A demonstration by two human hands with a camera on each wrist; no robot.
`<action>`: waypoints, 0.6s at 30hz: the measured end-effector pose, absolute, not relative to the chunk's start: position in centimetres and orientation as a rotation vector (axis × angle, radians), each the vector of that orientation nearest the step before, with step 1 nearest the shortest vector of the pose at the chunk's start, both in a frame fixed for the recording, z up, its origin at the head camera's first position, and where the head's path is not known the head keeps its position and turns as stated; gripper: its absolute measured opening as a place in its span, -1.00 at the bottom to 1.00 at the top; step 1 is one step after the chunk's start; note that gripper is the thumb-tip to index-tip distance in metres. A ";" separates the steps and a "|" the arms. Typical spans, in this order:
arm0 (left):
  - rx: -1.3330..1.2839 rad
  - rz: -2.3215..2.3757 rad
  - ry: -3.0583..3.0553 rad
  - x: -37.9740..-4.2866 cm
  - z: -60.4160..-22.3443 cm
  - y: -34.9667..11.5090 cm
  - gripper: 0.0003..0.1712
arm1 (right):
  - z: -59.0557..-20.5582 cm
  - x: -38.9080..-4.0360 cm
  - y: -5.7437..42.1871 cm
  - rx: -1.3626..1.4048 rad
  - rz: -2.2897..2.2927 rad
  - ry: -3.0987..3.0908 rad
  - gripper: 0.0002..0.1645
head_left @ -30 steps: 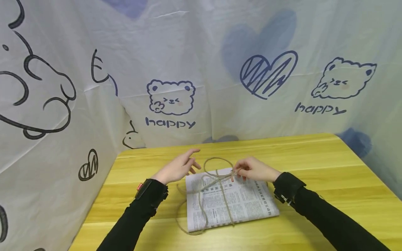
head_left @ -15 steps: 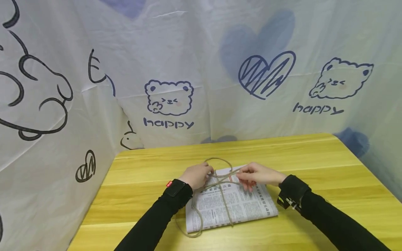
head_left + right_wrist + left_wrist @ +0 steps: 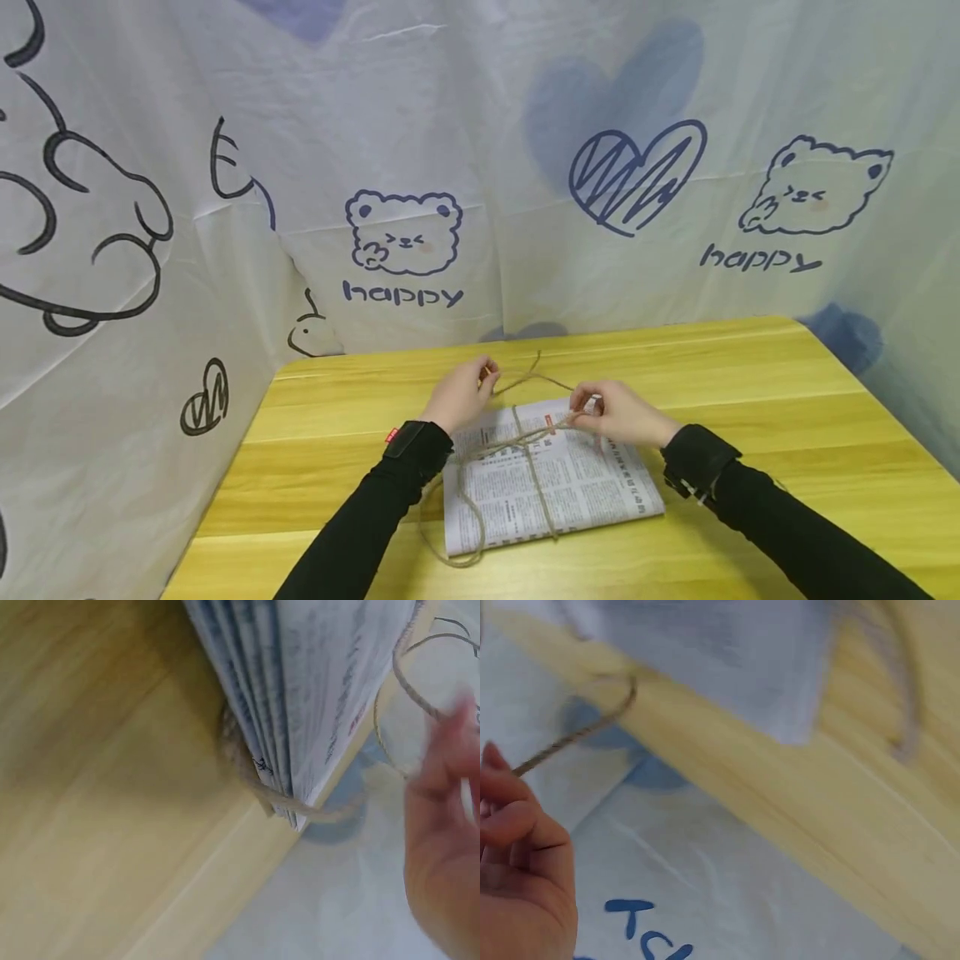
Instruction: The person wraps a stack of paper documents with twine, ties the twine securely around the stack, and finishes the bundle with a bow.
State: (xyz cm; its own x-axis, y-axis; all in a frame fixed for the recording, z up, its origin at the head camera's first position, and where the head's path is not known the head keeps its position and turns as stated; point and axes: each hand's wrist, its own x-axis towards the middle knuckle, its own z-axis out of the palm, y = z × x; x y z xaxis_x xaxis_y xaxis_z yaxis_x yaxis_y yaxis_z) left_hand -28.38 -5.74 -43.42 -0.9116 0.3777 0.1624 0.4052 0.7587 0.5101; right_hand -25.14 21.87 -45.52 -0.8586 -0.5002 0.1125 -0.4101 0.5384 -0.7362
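Observation:
A folded newspaper stack (image 3: 585, 492) lies on the table, bound by brown twine (image 3: 537, 483) that crosses over its top. Beyond the stack's far left corner, my left hand (image 3: 459, 396) pinches a strand of the twine; in the left wrist view that strand (image 3: 577, 736) runs taut from the fingertips, then bends. Over the far right part of the stack, my right hand (image 3: 624, 412) pinches twine between thumb and fingers. Strands stretch between both hands behind the crossing. The right wrist view shows the layered paper edge (image 3: 255, 690) with twine looped round it.
A slack loop of twine (image 3: 465, 563) trails off the stack's near left corner onto the yellow wooden table (image 3: 750, 400). A white printed cloth (image 3: 525, 250) hangs behind the table and along its sides.
My left hand, free with fingers spread at first, came in to the twine and now draws a strand away past the stack's far edge. The far loop has been pulled out between the hands.

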 end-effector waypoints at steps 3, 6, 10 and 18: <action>-0.637 -1.153 -2.800 -28.0 -42.2 -5.7 -0.76 | -45.8 -25.3 21.8 -0.741 -1.173 2.875 -0.48; -0.697 -1.348 -2.737 -27.3 -41.3 -5.5 -0.76 | -46.2 -25.5 21.9 -0.704 -1.151 2.969 -0.21; -0.864 -1.446 -2.723 -26.2 -40.5 -5.2 -0.76 | -46.9 -26.0 22.2 -0.692 -1.211 2.926 -0.25; -1.024 -1.294 -2.864 -25.1 -40.4 -6.9 -0.80 | -47.5 -26.6 23.4 -0.648 -1.384 2.751 -0.78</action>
